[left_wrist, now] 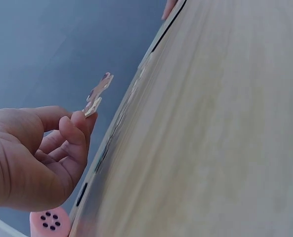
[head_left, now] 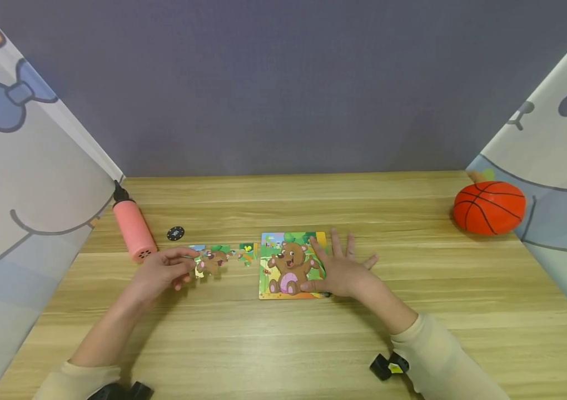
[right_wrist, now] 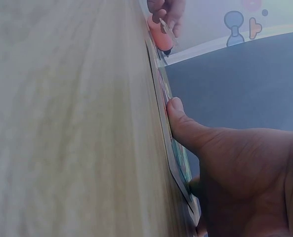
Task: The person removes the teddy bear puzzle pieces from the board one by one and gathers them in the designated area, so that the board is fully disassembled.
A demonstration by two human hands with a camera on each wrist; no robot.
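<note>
Left hand point(head_left: 165, 270) pinching jagged piece point(left_wrist: 100, 94), square puzzle point(head_left: 289, 268)

This is a small screened-off play corner; whether it stands in a home or elsewhere cannot be told. Beyond the left hand point(head_left: 163, 270) and right hand point(head_left: 347, 273), a plain grey panel point(head_left: 283, 89) backs the wood-grain surface point(head_left: 283, 339). Cartoon-printed sheets wall both sides, one point(head_left: 38, 172) left of the left hand, another point(head_left: 558, 161) right of the right hand. A bear puzzle point(head_left: 280, 269) lies under the right hand, a toy basketball point(head_left: 490, 208) well to its right.
</note>
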